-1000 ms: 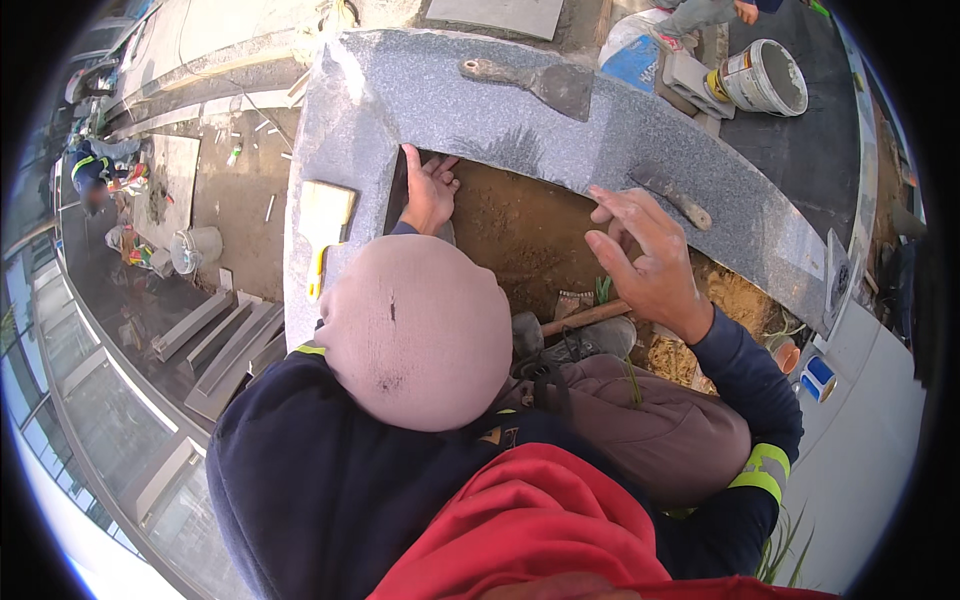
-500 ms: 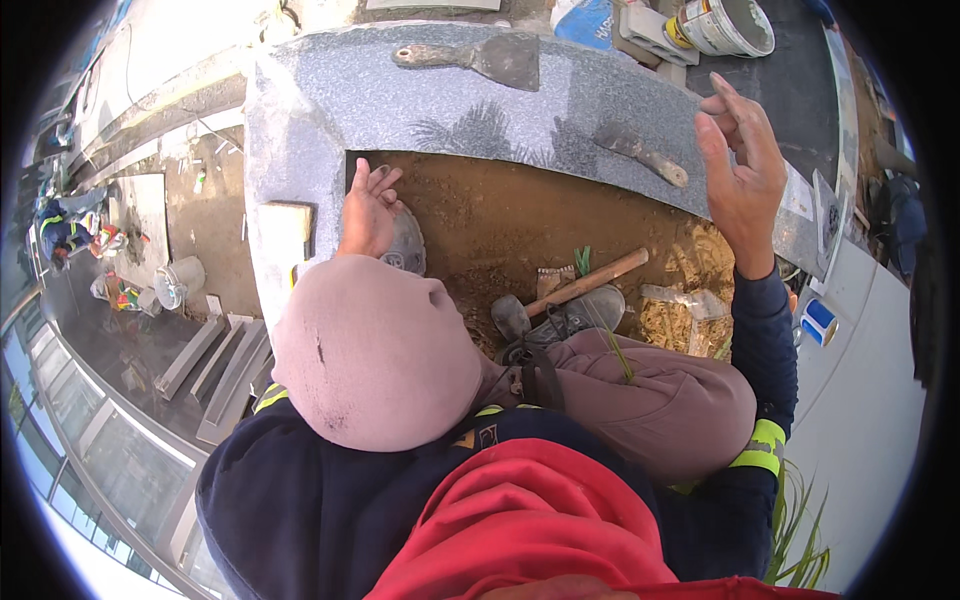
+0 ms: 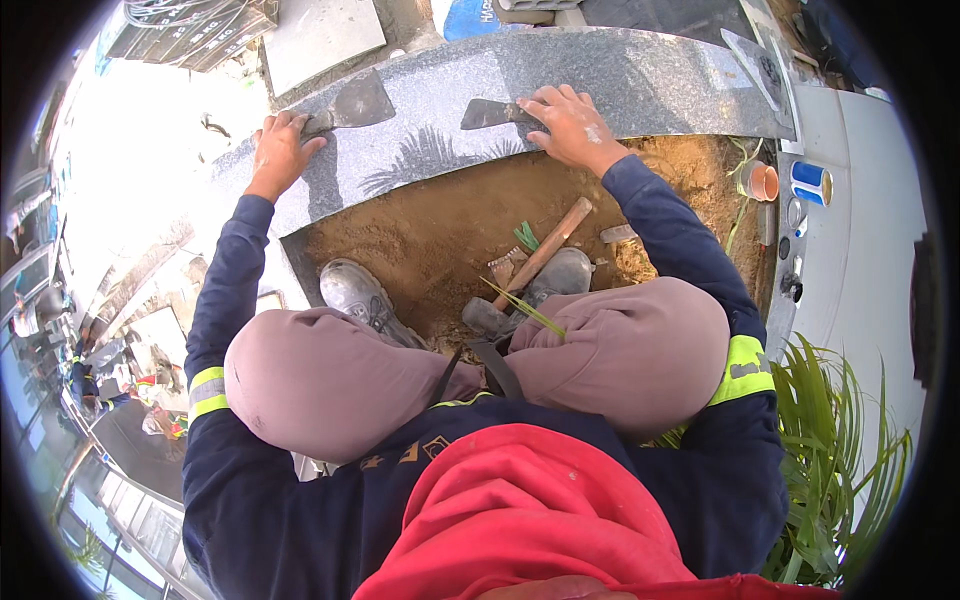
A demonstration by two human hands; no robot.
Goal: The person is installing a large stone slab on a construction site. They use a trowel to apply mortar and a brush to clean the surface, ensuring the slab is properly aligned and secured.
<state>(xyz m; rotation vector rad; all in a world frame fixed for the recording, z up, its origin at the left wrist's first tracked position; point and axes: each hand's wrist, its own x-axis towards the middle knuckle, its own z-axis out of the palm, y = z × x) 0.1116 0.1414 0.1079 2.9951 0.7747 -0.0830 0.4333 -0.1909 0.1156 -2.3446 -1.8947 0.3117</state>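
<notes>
A pale speckled stone slab (image 3: 430, 88) curves across the far side of a dirt pit. On its left part lies a wide putty knife (image 3: 362, 101), its blade pointing right; the fingers of my left hand (image 3: 281, 156) close round its handle. A narrower putty knife (image 3: 488, 114) lies farther right on the same slab, blade toward the left. My right hand (image 3: 575, 128) comes down over that one's handle with the fingers curled, covering most of it. Both blades rest on or very close to the stone.
Between my shoes (image 3: 362, 292) in the soil lies a hammer (image 3: 545, 255) with a wooden handle, beside a brush (image 3: 507, 266). A blue can (image 3: 810, 184) and a terracotta pot (image 3: 762, 182) stand at right. Palm leaves (image 3: 835, 455) rise at lower right.
Both hands, earlier raised and empty with fingers apart, have come down onto the two putty knives' handles. My view has shifted, and my knees now sit farther apart.
</notes>
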